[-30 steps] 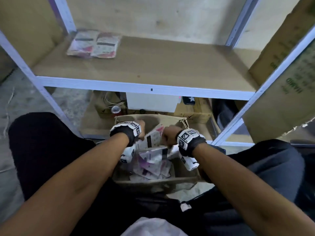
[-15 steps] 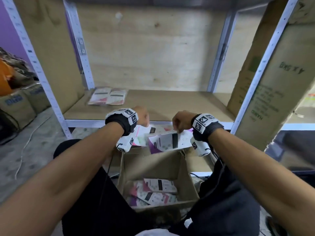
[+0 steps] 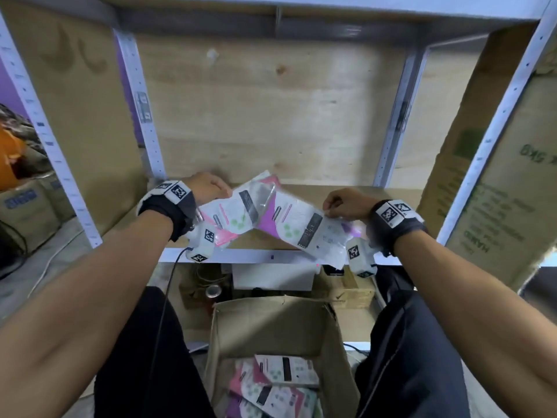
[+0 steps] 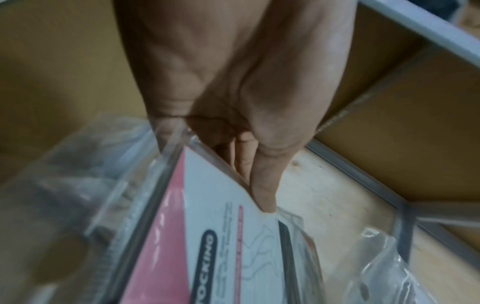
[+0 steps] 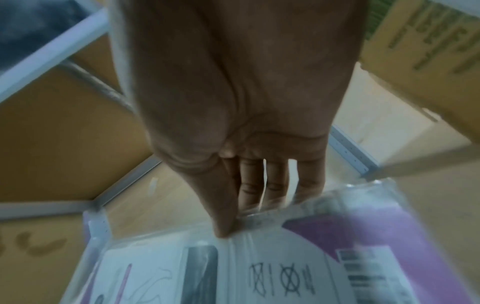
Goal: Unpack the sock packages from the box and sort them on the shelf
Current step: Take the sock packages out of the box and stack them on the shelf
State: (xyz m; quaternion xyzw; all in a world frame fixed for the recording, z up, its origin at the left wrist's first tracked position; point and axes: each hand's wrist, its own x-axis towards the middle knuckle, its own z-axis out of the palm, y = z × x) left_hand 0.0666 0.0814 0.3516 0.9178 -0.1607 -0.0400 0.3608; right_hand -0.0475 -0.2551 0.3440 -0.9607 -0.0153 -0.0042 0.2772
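My left hand (image 3: 211,188) pinches a pink-and-white sock package (image 3: 238,206) by its top edge, above the wooden shelf (image 3: 376,203). In the left wrist view the thumb (image 4: 262,185) presses on the pink package (image 4: 207,236). My right hand (image 3: 343,203) pinches a purple-and-white sock package (image 3: 304,227), which hangs tilted over the shelf's front rail. The right wrist view shows thumb and fingers (image 5: 249,185) clamped on the purple package (image 5: 285,267) at its clear top edge. Below, the open cardboard box (image 3: 271,324) holds several more sock packages (image 3: 280,375).
White metal uprights (image 3: 144,116) frame the shelf bay. A large cardboard carton (image 3: 506,188) leans at the right side. Under the shelf sit a white box (image 3: 271,276) and small cardboard items. My knees flank the box. Cartons (image 3: 27,206) stand at far left.
Both hands have lifted their packages out of the box and up to shelf height, moving forward over the shelf. The view has tilted upward.
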